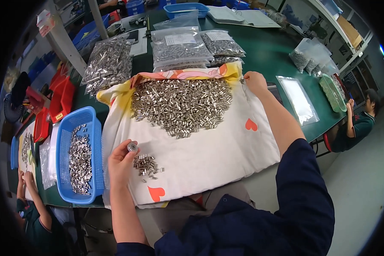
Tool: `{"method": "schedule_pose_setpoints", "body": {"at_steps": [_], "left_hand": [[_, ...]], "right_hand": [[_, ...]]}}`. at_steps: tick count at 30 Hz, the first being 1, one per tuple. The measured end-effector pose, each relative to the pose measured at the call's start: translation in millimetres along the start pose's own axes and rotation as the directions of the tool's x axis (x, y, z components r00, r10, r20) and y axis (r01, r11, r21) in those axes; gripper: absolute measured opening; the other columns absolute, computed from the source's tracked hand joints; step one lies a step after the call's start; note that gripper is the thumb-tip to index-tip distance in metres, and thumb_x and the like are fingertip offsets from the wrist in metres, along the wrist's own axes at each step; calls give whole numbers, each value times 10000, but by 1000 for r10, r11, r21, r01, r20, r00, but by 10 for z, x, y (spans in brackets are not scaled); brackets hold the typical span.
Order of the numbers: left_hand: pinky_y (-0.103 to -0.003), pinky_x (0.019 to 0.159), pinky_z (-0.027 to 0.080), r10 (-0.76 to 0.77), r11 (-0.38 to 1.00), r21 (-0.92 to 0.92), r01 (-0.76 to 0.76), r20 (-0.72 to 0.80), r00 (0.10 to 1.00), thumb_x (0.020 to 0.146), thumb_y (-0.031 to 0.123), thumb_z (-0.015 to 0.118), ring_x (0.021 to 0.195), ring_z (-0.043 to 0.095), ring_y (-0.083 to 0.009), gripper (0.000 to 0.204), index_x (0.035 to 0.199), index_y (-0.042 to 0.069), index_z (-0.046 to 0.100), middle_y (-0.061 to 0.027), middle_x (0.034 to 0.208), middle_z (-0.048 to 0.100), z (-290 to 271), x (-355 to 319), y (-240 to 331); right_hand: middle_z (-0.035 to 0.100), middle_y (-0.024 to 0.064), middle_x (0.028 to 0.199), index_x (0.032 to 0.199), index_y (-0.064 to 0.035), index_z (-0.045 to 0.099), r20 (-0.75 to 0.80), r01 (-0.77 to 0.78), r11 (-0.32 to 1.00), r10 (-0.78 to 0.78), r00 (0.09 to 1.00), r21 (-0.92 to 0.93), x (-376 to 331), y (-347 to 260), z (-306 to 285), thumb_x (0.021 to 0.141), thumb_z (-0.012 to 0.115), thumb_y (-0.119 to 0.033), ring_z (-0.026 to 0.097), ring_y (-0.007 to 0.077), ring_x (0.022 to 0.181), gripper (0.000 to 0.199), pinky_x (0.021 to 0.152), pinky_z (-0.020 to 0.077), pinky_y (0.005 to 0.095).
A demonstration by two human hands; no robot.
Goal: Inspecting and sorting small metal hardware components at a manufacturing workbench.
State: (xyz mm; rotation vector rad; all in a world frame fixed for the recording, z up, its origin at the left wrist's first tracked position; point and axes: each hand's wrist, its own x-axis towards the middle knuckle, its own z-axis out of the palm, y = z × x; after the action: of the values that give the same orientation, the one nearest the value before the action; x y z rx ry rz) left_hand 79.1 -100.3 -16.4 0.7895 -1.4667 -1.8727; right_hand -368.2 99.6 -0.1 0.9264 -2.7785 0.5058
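Left hand (120, 162) fingertips pinch round metal piece (132, 147), beside small pile (146, 165).

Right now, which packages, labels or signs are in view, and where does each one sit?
Clear bags of small metal parts: behind the cloth, with white rectangular labels.
Another clear parts bag: far left of the cloth, crinkled.
Empty clear bag: flat on the green table, right of the right hand.
Small clear bags: far right, heaped.
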Motion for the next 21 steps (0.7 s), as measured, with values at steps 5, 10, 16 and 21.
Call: {"method": "schedule_pose_setpoints", "body": {"at_steps": [5, 10, 16, 21], "left_hand": [[-276, 815, 478, -6, 1000, 7, 5, 53, 999, 759, -98, 535, 891, 600, -194, 345, 1097, -34, 528, -131, 1009, 601, 25, 8, 58], [-248, 796, 476, -19, 999, 52, 12, 150, 989, 747, -89, 571, 878, 595, -152, 352, 1093, -34, 536, -98, 1000, 607, 45, -15, 82], [-213, 733, 477, 1, 968, 248, -48, 187, 982, 735, -25, 639, 821, 587, -90, 325, 1053, -2, 579, -40, 911, 621, 70, -44, 23], [-211, 672, 474, -29, 943, 329, -58, 253, 967, 730, 6, 657, 753, 578, -69, 334, 1055, 12, 584, -28, 839, 624, 150, -66, 108]], "right_hand": [[634, 122, 880, 855, -91, 649, 50, 72, 992, -67, 996, -103, -3, -11, -1, 749, 490, -127, 595, 291, 854, 194, 739, 466, 394], [618, 104, 885, 949, -71, 609, -234, 309, 940, -337, 912, -147, -291, -272, -380, 763, 553, -104, 553, 288, 840, 197, 766, 438, 381], [617, 73, 875, 863, -62, 633, -144, 624, 692, -620, 771, 364, -1060, -1628, -305, 739, 584, -88, 553, 246, 850, 136, 772, 430, 354], [593, 58, 794, 796, -75, 630, -50, 787, 590, -794, 606, 180, -1299, -2271, 144, 717, 606, -107, 537, 240, 797, 89, 717, 421, 346]]}}
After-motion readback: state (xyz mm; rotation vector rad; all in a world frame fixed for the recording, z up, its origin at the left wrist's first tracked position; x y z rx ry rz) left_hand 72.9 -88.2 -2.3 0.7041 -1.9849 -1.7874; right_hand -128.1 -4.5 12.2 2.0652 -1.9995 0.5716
